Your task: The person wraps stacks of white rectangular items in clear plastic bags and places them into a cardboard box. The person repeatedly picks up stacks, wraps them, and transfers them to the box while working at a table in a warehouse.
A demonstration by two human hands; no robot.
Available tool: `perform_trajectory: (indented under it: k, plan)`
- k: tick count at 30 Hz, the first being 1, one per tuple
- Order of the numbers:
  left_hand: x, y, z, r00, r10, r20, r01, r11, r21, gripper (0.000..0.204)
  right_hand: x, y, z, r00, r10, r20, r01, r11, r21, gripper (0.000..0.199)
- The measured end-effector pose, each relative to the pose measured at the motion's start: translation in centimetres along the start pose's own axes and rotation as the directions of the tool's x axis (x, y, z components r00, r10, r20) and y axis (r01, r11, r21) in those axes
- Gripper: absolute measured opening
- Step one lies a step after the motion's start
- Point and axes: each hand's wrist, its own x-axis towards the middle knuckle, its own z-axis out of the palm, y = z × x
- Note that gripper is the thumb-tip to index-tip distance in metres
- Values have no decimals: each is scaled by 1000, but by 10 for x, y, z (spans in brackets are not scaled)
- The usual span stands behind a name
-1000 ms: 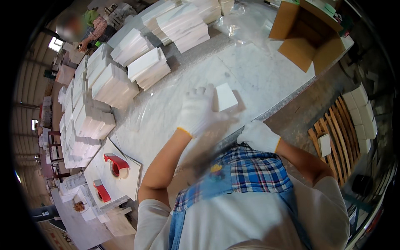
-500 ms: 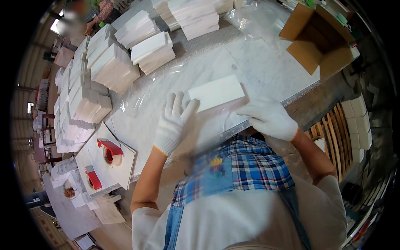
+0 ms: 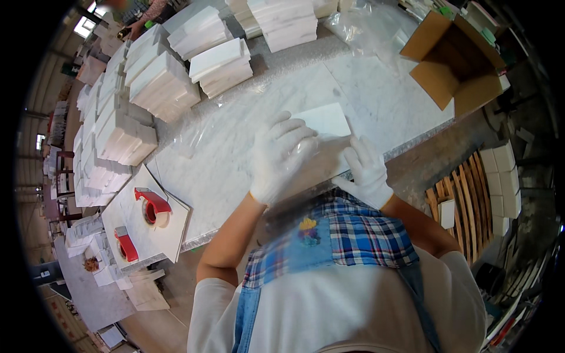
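Head view, nearest first: a plaid-and-denim apron (image 3: 371,241) covers the person's front, pressed close to the bench (image 3: 400,106). Just beyond it, the gloved left hand (image 3: 283,156) has its fingers bent over the left part of a flat white tile (image 3: 331,119); whether they grip it, I cannot tell. The gloved right hand (image 3: 366,173) is by the tile's near right corner, thumb and fingers apart, with contact unclear. The tile lies on the bench between and beyond the hands. To the left, two red tape dispensers (image 3: 156,202) rest on a pale board (image 3: 123,206). On the right, below bench level, white blocks (image 3: 500,182) stand beside a slatted wooden pallet (image 3: 471,200). Farther off, stacks of white slabs (image 3: 156,85) line the bench's far left side, crumpled clear plastic (image 3: 368,26) lies at the back, and a cardboard box (image 3: 432,82) stands with flaps spread at the far right. Beyond the stacks, a co-worker's patterned sleeve (image 3: 154,9) shows.
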Motion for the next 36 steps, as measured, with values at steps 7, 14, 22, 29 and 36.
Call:
perform_trajectory:
  k: [7,14,22,29,36]
  plan:
    - [3,5,-8,692,-678,248,608,362,-707,18,59,-7,22,974,86,-211,-96,994,-42,81]
    - [38,-5,-24,734,-664,142,585,512,-629,19,105,-7,2,940,340,-31,-303,873,382,49]
    - [59,-72,10,727,-687,23,558,570,-603,28,161,44,29,848,461,261,-506,560,656,30]
    - [51,-133,40,635,-767,96,770,638,3,44,170,95,75,617,505,603,-780,291,554,32]
    - [37,-148,43,820,-572,28,486,720,496,43,177,98,74,637,470,611,-763,499,411,35]
